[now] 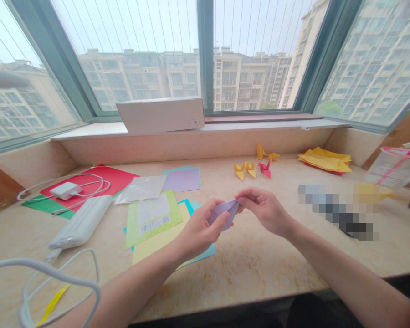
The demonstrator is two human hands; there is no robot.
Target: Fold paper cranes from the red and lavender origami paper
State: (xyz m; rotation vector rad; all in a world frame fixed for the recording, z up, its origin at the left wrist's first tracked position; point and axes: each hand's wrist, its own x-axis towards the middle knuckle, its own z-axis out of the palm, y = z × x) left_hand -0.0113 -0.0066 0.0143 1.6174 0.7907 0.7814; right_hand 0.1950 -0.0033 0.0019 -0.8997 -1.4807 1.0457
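Observation:
A small folded piece of purple paper (225, 210) is held above the stone sill, between my two hands. My left hand (207, 223) grips its left side, thumb on the near face and fingers behind. With thumb and fingertips, my right hand (264, 207) pinches the paper's upper right corner. Beyond the hands stand several folded paper cranes, among them a yellow crane (239, 171) and a pinkish-red crane (265, 169). Left of my left hand lie a green patterned paper packet (157, 218) and pale yellow and blue sheets (157, 250).
A white power bank (84, 221), a white charger (66, 190) and looping cables lie at left by red paper (99, 182). Purple sheets (182, 180) lie farther back. Yellow papers (324, 159) and a clear cup (396, 166) are at right. A white box (160, 115) stands by the window.

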